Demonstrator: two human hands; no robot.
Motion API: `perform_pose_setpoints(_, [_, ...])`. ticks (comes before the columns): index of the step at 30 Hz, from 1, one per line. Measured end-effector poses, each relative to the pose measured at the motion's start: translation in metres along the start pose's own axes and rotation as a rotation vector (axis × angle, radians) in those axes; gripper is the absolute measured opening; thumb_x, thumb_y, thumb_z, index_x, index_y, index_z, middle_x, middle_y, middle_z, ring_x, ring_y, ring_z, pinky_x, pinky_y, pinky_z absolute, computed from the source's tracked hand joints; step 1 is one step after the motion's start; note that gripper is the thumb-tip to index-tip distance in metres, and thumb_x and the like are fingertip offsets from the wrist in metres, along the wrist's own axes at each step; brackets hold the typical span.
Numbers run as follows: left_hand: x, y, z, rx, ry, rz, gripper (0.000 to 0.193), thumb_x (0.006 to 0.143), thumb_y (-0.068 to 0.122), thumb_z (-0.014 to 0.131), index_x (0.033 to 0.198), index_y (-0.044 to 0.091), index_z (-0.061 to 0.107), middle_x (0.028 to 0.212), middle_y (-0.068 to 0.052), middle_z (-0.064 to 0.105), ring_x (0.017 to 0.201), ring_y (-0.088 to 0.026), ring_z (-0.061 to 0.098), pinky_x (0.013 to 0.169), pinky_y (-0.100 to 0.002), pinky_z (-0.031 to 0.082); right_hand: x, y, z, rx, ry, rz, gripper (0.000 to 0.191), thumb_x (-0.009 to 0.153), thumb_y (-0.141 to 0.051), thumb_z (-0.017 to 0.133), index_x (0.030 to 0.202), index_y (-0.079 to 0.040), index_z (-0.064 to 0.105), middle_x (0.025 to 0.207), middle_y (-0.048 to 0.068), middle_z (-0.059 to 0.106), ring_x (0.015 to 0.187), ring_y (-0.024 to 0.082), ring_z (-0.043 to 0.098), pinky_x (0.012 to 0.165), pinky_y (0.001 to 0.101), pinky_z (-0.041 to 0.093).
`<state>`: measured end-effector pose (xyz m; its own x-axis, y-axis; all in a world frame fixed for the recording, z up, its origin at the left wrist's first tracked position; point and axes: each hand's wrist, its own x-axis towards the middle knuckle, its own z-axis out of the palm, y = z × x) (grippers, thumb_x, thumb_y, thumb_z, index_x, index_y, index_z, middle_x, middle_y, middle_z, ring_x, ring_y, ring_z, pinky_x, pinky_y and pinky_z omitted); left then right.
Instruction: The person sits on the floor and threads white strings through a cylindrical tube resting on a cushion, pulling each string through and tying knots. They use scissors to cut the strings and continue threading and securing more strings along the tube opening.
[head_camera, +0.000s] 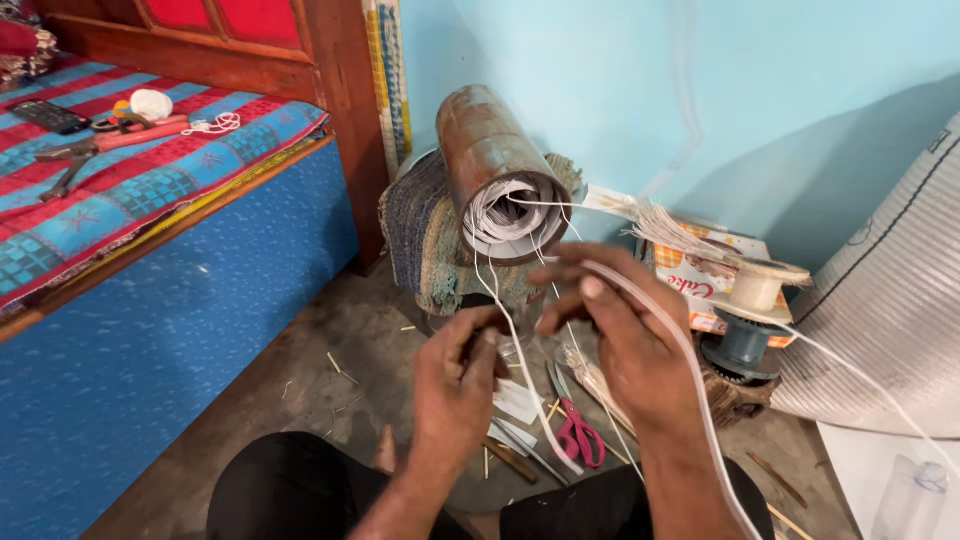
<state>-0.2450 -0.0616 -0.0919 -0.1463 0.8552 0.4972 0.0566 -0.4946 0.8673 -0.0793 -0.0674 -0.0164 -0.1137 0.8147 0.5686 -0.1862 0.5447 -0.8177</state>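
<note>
My left hand pinches a thin white strand that runs up to a rusty metal cylinder stuffed with rolled white strips. Just right of it, my right hand is closed on a flat white cord that drapes over its back and runs down past my wrist. A bundle of thin pale strips sticks out above my right fingers. The two hands are nearly touching, in front of the cylinder.
The cylinder rests on a folded cloth. Pink-handled scissors and paper scraps lie on the floor below my hands. A white spool stands on a grey base at right, beside a ribbed white roll. A blue bed with tools is on the left.
</note>
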Motion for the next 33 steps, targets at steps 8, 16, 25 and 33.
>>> perform_pose_setpoints(8, [0.006, 0.012, -0.007, 0.397, -0.263, 0.237, 0.034, 0.088, -0.001, 0.063, 0.119, 0.006, 0.074, 0.113, -0.01, 0.07, 0.097, -0.028, 0.071, 0.081, -0.035, 0.058, 0.059, -0.038, 0.022, -0.806, -0.014, -0.408, 0.04, 0.089, -0.017, 0.081, 0.124, -0.002, 0.069, 0.091, 0.011, 0.072, 0.074, 0.011, 0.062, 0.062, 0.0267, 0.05])
perform_pose_setpoints(16, [0.03, 0.036, 0.015, 0.464, -0.102, 0.703, 0.027, 0.097, 0.008, 0.07, 0.124, 0.005, 0.072, 0.105, -0.013, 0.066, 0.092, -0.028, 0.065, 0.075, -0.039, 0.055, 0.052, -0.022, -0.022, -0.49, 0.151, -0.142, 0.019, 0.099, -0.017, 0.073, 0.097, 0.001, 0.073, 0.092, 0.007, 0.072, 0.067, 0.012, 0.064, 0.06, 0.0272, 0.054])
perform_pose_setpoints(25, [0.142, 0.078, 0.064, 0.414, -0.134, 0.611, 0.019, 0.094, 0.01, 0.067, 0.109, 0.008, 0.078, 0.102, -0.012, 0.076, 0.092, -0.025, 0.073, 0.081, -0.04, 0.058, 0.084, -0.028, -0.044, -0.242, 0.11, -0.107, 0.027, 0.085, -0.008, 0.077, 0.111, -0.004, 0.07, 0.08, 0.006, 0.07, 0.066, 0.011, 0.064, 0.058, 0.0255, 0.052])
perform_pose_setpoints(33, [0.188, 0.078, 0.048, 0.192, -0.718, 0.255, 0.031, 0.098, 0.024, 0.067, 0.127, 0.012, 0.067, 0.103, -0.002, 0.079, 0.1, -0.011, 0.075, 0.094, -0.032, 0.06, 0.11, -0.029, -0.066, 0.019, 0.219, -0.128, 0.033, 0.094, -0.025, 0.08, 0.092, 0.006, 0.071, 0.079, 0.011, 0.068, 0.061, 0.017, 0.065, 0.054, 0.0322, 0.057])
